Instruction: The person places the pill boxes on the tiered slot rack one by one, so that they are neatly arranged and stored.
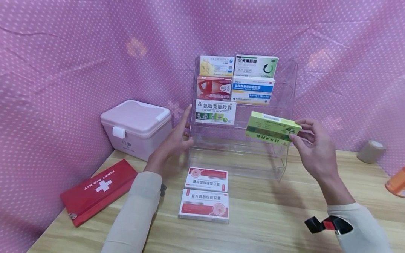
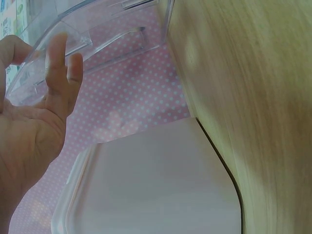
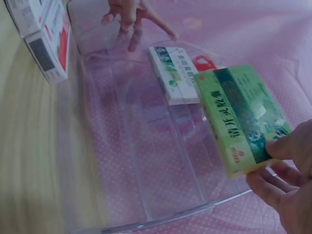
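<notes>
My right hand pinches the right end of a green medicine box, thumb on its front, in front of the right part of a clear tiered display rack. The right wrist view shows the green box tilted, with the rack's bare tiers beside it. At the rack's left side is my left hand, its fingers along the side panel and holding no box. On the left column stands a white-and-green capsule box, below a red box and a yellow-white box.
Blue-white and green-white boxes fill the rack's upper right. Two red-white boxes lie before it. Leftward are a pink lidded case and red first aid pouch; rightward, a bandage roll and orange bottle.
</notes>
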`<state>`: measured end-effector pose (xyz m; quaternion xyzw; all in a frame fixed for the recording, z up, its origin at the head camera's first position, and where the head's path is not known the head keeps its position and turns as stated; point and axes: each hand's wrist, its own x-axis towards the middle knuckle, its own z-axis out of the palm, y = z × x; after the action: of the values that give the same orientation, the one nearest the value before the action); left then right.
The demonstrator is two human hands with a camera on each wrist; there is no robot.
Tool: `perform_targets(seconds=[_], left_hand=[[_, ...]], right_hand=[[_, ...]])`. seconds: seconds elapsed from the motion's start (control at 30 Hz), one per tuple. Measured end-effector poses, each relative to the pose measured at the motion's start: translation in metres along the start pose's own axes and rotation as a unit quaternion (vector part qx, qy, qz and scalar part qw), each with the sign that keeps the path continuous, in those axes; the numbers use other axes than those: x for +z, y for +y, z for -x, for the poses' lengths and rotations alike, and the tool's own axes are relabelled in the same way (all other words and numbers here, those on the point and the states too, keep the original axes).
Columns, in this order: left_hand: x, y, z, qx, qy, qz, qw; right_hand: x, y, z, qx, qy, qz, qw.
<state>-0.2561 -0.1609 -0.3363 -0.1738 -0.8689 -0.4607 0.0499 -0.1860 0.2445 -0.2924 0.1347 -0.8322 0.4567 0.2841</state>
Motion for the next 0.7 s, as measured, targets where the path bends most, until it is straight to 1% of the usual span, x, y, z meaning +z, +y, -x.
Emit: perform_targets(seconds=[0.1,0.23,0.3,0.37,0.47,0.57,0.7], left_hand=[[0.001,0.000,0.001,-0.006,0.001,0.000,1.0000],[0.002,-0.002,0.001,-0.015,0.000,0.002,0.9999],[0.002,-0.001,0.001,-0.017,0.000,0.002,0.9999],[0.003,-0.001,0.001,-0.016,-0.001,0.004,0.9999],[0.003,-0.001,0.001,-0.011,0.001,0.006,0.9999],[0.003,-0.002,0.001,-0.003,-0.001,0.003,1.0000],[0.001,-0.001,0.000,0.003,-0.003,0.012,0.9999]], right_hand=[[0.006,-0.006,-0.013,-0.005,0.032,0.002,0.999],[0.015,-0.014,-0.036,-0.018,0.069,-0.019,0.997],[0.018,-0.015,-0.047,-0.028,0.085,-0.025,0.996],[0.022,-0.015,-0.057,-0.045,0.095,-0.018,0.994],[0.026,-0.010,-0.069,-0.073,0.096,0.005,0.993],[0.031,-0.003,-0.076,-0.097,0.089,0.045,0.990],[0.035,-0.001,-0.081,-0.112,0.081,0.090,0.986]])
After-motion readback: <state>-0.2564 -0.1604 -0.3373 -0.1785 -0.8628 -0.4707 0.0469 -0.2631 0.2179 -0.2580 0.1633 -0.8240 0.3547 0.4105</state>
